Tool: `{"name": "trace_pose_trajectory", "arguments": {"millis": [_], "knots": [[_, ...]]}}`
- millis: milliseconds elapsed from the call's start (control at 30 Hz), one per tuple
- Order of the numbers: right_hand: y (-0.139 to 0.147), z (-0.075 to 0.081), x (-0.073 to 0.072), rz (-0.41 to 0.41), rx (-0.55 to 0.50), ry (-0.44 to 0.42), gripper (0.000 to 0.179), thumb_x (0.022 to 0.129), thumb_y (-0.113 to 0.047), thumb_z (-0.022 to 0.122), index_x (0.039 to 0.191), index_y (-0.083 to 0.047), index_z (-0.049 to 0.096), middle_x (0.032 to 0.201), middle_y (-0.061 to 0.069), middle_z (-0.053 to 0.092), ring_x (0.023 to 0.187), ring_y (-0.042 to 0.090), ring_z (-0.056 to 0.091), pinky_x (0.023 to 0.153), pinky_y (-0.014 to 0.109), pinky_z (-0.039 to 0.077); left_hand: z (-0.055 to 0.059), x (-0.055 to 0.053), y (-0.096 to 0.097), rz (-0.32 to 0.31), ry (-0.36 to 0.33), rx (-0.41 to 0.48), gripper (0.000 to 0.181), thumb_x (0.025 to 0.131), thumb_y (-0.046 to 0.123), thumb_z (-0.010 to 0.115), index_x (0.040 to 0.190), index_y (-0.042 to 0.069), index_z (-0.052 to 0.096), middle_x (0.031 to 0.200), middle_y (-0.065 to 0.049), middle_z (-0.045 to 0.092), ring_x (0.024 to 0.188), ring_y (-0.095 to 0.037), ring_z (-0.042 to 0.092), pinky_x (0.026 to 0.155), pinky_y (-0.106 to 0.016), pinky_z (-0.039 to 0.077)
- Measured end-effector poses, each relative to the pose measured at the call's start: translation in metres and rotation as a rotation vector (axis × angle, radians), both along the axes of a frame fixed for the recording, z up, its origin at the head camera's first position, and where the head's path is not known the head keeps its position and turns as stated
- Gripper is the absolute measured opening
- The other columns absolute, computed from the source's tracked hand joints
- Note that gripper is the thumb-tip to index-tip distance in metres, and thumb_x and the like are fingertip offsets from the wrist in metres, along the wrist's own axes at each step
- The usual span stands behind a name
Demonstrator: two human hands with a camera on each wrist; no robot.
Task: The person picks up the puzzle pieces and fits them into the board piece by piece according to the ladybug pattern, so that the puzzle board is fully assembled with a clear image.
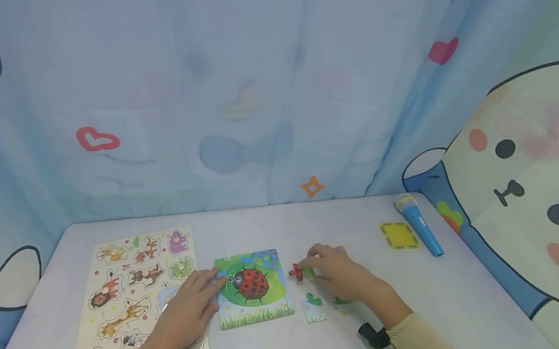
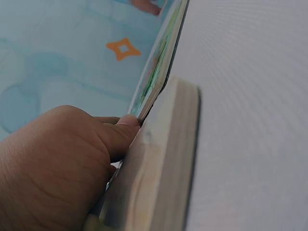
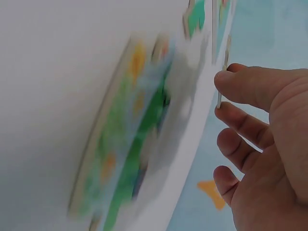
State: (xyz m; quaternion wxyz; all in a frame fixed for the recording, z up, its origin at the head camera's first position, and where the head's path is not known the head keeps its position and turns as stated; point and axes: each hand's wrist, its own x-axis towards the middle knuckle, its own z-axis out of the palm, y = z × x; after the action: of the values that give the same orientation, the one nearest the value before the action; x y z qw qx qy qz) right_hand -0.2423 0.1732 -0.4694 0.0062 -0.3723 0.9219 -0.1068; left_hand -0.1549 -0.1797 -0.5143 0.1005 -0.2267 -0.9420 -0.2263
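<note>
A square ladybug puzzle board (image 1: 253,288) lies flat on the table. My left hand (image 1: 191,306) rests at its left side, fingertips touching the edge; its thumb (image 2: 126,130) meets the board's corner in the left wrist view. Just right of the board, my right hand (image 1: 338,273) pinches a thin puzzle piece (image 3: 222,89) between thumb and forefinger, seen edge-on in the right wrist view. A red puzzle piece part (image 1: 295,273) shows by those fingertips. Below lie a pale piece with green (image 1: 315,310) and another green-and-flowered piece (image 1: 347,307), partly under the right hand.
A large animal peg puzzle board (image 1: 108,323) lies at the left, partly beneath my left forearm. At the right are a yellow square frame (image 1: 399,236) and a blue toy microphone (image 1: 420,228). A printed curtain (image 1: 260,85) hangs behind the table.
</note>
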Motion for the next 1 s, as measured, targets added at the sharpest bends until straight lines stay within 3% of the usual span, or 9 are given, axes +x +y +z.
{"name": "trace_pose_trajectory", "arguments": {"millis": [400,1000], "knots": [[-0.045,0.006,0.004,0.163,0.054,-0.028,0.034,0.093,-0.014,0.067,0.124,-0.027,0.066,0.117,-0.004,0.055,0.103,0.011,0.051,0.084,0.034,0.036,-0.001,0.0,0.0,-0.005,0.004,-0.009,0.046,0.095,0.021,0.063,0.14,0.013,0.055,0.149,-0.009,0.043,0.136,-0.027,0.038,0.112,-0.046,0.034],[-0.066,0.004,0.001,0.171,0.106,-0.063,0.033,0.093,-0.017,0.066,0.125,-0.027,0.066,0.111,-0.006,0.053,0.093,0.007,0.048,0.074,0.028,0.031,0.001,0.0,0.0,-0.018,0.029,0.0,0.046,0.094,0.017,0.065,0.138,0.009,0.056,0.147,-0.012,0.044,0.134,-0.029,0.039,0.111,-0.048,0.035]]}}
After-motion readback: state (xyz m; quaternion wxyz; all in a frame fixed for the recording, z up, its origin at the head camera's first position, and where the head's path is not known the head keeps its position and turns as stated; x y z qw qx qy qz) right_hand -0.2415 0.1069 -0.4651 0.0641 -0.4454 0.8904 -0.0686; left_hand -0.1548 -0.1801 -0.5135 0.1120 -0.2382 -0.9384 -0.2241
